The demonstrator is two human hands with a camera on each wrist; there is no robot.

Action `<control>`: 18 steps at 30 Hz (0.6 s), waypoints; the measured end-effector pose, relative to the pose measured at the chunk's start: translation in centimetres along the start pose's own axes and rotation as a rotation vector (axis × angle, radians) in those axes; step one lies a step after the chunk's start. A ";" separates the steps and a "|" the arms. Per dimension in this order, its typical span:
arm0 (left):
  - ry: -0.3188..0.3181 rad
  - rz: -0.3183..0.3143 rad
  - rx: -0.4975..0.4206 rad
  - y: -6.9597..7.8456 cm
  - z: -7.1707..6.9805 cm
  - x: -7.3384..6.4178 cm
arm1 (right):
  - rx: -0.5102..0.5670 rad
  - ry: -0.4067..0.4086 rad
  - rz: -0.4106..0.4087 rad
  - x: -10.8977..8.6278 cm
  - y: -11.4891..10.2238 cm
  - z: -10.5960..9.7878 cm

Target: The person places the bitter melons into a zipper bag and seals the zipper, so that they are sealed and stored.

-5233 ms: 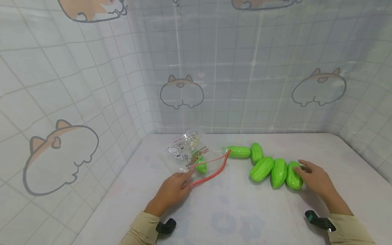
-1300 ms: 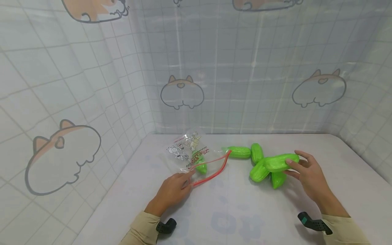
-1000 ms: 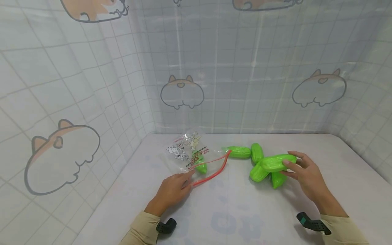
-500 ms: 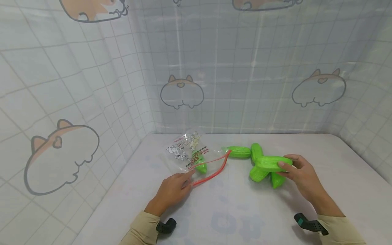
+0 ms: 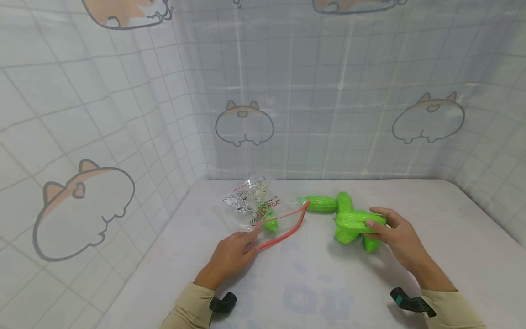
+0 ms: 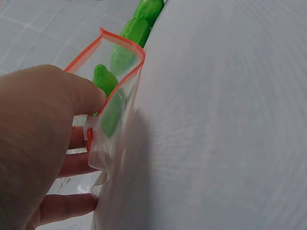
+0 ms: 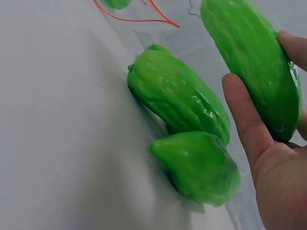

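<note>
My left hand (image 5: 231, 255) pinches the red-edged mouth of a clear zip bag (image 5: 245, 214) lying on the table; the mouth stands open towards the right. Inside the bag is one green bitter melon (image 5: 270, 225), glossy and ridged. My right hand (image 5: 397, 235) holds another bitter melon (image 5: 357, 221) sideways, thumb on the near side, raised over two more. Those two, a lower-left bitter melon (image 7: 177, 93) and a pointed bitter melon (image 7: 199, 165), rest on the table in the right wrist view. The held melon partly hides them in the head view.
Behind these lie a bitter melon (image 5: 344, 201) pointing away and a bitter melon (image 5: 322, 204) lying crosswise near the bag's far corner. A white sheet covers the table (image 5: 304, 274). Curtains with cartoon dogs (image 5: 244, 123) hang behind and at the sides.
My right hand has picked up the rightmost bitter melon from the row, turned it sideways and carried it left over the others. My left hand stays on the bag's mouth.
</note>
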State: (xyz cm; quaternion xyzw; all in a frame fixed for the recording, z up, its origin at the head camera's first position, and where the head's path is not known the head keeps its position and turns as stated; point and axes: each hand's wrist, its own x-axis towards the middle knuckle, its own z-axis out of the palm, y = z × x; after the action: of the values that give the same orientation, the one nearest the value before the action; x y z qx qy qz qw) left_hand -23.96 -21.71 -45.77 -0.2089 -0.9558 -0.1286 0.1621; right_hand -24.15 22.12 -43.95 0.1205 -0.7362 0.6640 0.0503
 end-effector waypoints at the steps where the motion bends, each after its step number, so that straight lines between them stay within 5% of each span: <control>1: 0.004 0.004 0.000 0.0 0.0 0.0 | -0.012 -0.005 0.006 0.0 -0.1 0.1; 18: 0.004 -0.003 -0.017 0.1 -0.1 0.0 | -0.017 -0.064 0.081 0.1 -0.2 1.9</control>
State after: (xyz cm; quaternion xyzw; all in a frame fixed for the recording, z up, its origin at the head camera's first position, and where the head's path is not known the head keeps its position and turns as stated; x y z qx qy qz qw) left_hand -23.85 -21.66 -45.69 -0.2086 -0.9547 -0.1372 0.1619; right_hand -24.03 20.25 -43.92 0.1112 -0.7473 0.6551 0.0010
